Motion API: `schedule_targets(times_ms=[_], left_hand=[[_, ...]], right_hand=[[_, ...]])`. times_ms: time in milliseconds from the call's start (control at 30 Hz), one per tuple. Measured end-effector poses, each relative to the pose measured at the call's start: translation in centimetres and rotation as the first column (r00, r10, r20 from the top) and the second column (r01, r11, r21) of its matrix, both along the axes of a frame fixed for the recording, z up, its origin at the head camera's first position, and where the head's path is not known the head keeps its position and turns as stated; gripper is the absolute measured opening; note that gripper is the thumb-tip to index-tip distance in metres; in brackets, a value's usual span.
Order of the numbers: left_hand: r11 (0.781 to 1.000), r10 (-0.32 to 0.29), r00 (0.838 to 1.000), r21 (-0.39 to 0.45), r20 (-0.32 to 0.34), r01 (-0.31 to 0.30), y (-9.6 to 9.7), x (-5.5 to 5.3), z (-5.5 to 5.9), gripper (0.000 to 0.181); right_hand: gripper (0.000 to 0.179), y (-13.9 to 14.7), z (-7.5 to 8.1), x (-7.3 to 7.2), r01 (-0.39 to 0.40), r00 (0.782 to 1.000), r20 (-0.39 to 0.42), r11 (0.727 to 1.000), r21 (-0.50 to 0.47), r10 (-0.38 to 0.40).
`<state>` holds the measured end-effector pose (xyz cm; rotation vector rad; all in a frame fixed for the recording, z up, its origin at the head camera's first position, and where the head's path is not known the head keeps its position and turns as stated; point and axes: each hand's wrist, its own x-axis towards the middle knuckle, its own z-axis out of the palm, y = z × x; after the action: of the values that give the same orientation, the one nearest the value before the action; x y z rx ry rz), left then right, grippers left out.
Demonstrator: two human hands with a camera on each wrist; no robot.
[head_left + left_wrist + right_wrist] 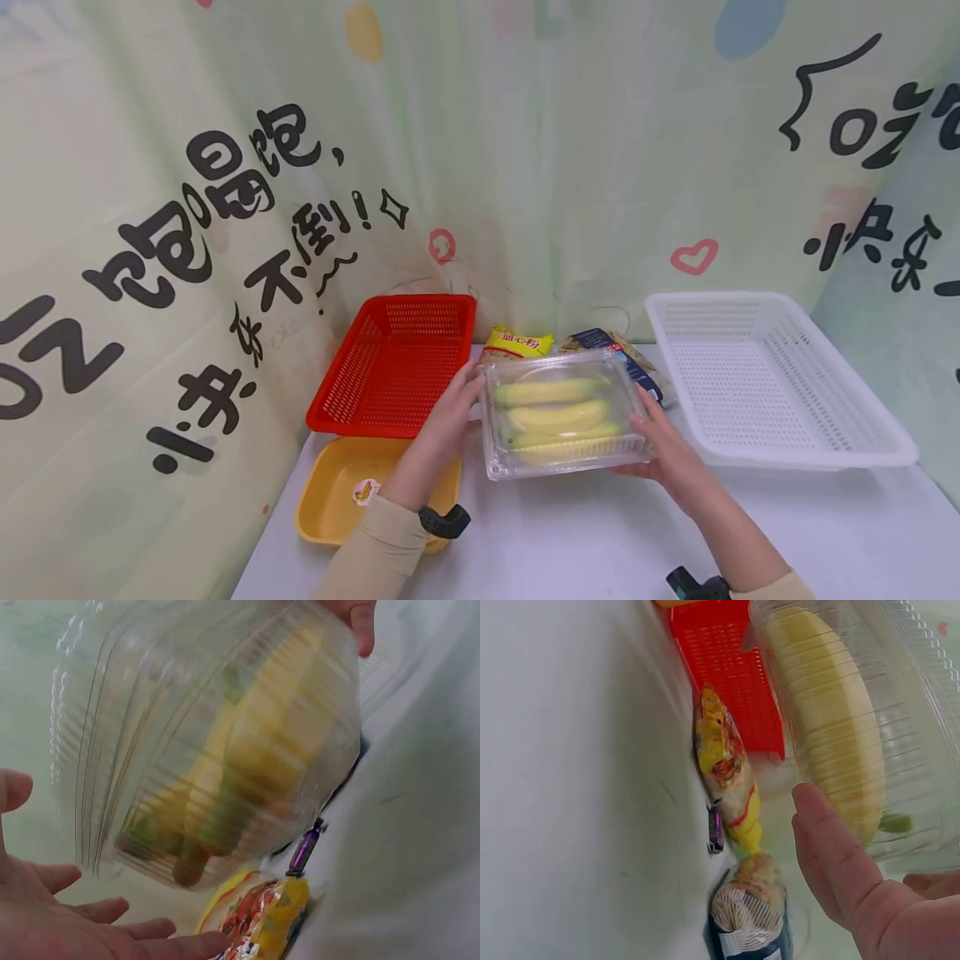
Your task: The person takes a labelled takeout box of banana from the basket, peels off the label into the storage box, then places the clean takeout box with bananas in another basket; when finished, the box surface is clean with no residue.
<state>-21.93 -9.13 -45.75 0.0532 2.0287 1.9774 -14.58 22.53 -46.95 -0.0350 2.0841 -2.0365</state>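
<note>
A clear plastic clamshell box (562, 362) with several yellow-green bananas (558, 417) inside is tilted up over the table in the head view. My right hand (663, 446) grips its right end, fingers (840, 855) under the box and thumb at the side. At the left end is my left hand (450, 408); in the left wrist view its fingers (150, 928) are spread and fairly straight, beside the stem ends of the bananas. Behind the box lie a yellow food packet (517, 342) and a dark blue and tan packet (622, 354), both partly hidden.
A red basket (318, 412) stands at the back left, with a yellow basin (322, 508) bearing a round banana sticker in front. On the right is a white basket (847, 454). A small purple item (715, 829) lies beside the packets. Printed curtains (570, 167) enclose the table.
</note>
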Motion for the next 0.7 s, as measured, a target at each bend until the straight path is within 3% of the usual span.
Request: schedule_targets(times_ms=[133, 367, 700], left_hand=[[0.994, -0.092, 0.996, -0.063, 0.017, 0.093, -0.5, -1.2, 0.2, 0.067], [0.978, -0.189, 0.978, -0.069, 0.084, 0.195, -0.8, -2.2, 0.3, 0.074], [0.979, -0.205, 0.972, 0.004, 0.114, 0.206, -0.7, -2.4, -0.2, 0.074]], right_hand=[[0.064, 0.3, 0.1, 0.1, -0.011, 1.000, -0.019, 1.000, 0.000, 0.011], [0.065, 0.4, 0.4, 0.2, -0.055, 0.998, -0.021, 0.998, -0.016, 0.054], [0.064, 0.4, 0.3, 0.2, -0.056, 0.998, -0.024, 0.998, -0.015, 0.056]])
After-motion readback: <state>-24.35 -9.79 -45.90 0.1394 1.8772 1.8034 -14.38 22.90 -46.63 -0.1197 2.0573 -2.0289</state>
